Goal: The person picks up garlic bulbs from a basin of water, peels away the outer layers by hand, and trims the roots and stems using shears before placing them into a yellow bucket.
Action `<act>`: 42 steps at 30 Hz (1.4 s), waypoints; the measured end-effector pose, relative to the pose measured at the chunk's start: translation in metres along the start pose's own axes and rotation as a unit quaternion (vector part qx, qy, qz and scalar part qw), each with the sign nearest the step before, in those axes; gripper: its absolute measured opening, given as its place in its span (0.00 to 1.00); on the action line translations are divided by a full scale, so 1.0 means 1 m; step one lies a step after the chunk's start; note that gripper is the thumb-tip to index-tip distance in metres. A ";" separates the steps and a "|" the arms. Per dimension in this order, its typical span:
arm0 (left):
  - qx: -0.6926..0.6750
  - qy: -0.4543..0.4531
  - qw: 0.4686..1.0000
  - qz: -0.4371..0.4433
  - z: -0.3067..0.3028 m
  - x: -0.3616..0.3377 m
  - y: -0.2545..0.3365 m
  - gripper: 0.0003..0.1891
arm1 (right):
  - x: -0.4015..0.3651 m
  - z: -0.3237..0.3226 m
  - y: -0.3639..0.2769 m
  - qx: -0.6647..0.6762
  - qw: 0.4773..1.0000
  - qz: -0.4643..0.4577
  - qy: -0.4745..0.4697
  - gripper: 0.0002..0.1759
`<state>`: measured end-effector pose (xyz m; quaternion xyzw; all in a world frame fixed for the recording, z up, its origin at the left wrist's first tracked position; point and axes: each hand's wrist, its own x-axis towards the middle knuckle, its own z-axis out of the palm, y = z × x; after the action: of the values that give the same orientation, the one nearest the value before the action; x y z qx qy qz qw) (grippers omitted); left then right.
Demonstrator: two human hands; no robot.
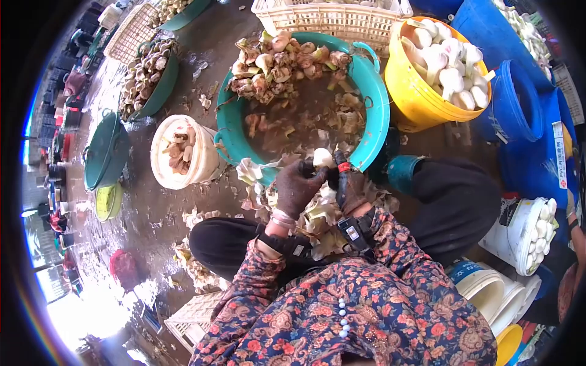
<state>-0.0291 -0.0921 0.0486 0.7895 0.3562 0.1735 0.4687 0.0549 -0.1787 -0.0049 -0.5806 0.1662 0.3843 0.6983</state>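
A white peeled garlic bulb (323, 158) is held between my two hands, just inside the near rim of a green tub (377, 116). My left hand (298, 186), in a dark dirty glove, is closed around the bulb's lower left side. My right hand (351, 186), also darkly gloved and with a red band around a finger, is closed against its right side. Whether a small tool is in the right hand is hidden. Unpeeled garlic bulbs (282, 64) with brownish, pinkish skins are heaped along the tub's far side. Loose peelings (320, 216) lie under my hands.
At the right of the tub stands a yellow bucket (397, 91) full of white bulbs, near a blue bucket (510, 104). A white bucket (160, 160) with scraps is at the left. A plastic crate (332, 19) sits behind. Another person's arm (577, 244) shows at the right edge.
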 end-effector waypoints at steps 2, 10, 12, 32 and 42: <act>0.006 0.004 1.000 -0.005 -0.001 0.000 -0.005 0.11 | 0.001 -0.001 0.006 0.019 1.000 0.020 0.001 0.21; -0.184 -0.007 0.980 -0.071 -0.004 -0.006 -0.020 0.12 | 0.005 -0.011 0.007 0.022 0.997 0.074 -0.019 0.22; -0.134 0.010 0.989 -0.055 -0.003 -0.009 -0.016 0.13 | -0.007 -0.002 -0.001 0.041 0.995 0.090 -0.026 0.23; 0.340 -0.072 0.913 -0.215 -0.098 0.029 -0.085 0.28 | 0.010 -0.011 0.016 0.086 0.957 0.188 -0.202 0.20; 0.442 -0.061 0.892 -0.074 -0.075 0.203 -0.194 0.31 | 0.084 0.046 -0.047 0.177 0.953 0.146 -0.199 0.25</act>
<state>-0.0128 0.1611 -0.0931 0.8957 0.4239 -0.0857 0.1034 0.1338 -0.1080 -0.0172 -0.3284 0.1721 0.5546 0.7449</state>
